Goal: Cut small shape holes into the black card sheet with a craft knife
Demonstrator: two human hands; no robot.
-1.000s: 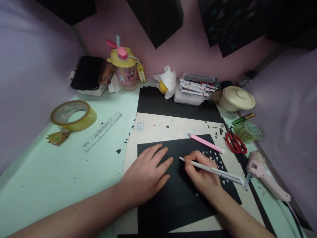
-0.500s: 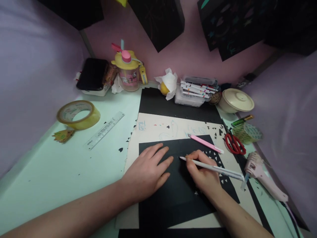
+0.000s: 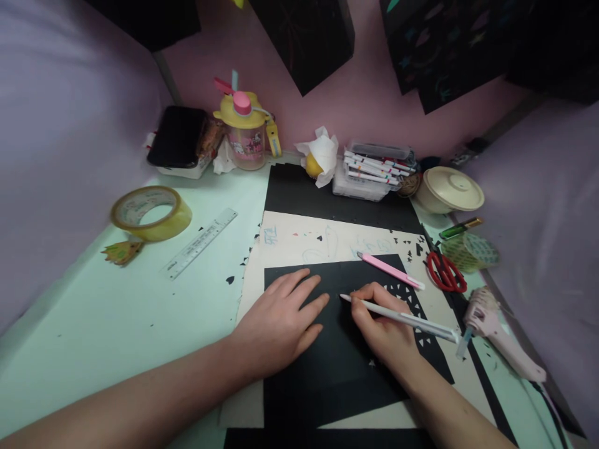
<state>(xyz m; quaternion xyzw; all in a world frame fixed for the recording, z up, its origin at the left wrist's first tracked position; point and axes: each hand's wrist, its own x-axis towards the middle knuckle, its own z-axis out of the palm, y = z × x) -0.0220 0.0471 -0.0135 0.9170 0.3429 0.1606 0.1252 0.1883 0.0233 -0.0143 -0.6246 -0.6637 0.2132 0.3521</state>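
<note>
My left hand lies flat on a sheet of black paper, its fingers spread. In my right hand is a slim white pen, held in a writing grip. Its tip touches or hovers just over the black paper, right of my left fingertips; which of the two I cannot tell. Small triangles are cut through the sheet's right side, partly hidden by my right hand. A pink craft knife rests across the sheet's upper right edge. Beneath lies a larger whitish board with blue marks and black paper scraps.
At right are red-handled scissors, a pink glue gun with its cord, and a lidded bowl. Leftward lie a tape roll and a clear ruler. A yellow-lidded bottle and a box of markers stand behind.
The view has shifted very slightly, so everything sits a few pixels over. Both hands and the pen stay in practically the same place on the black paper.
</note>
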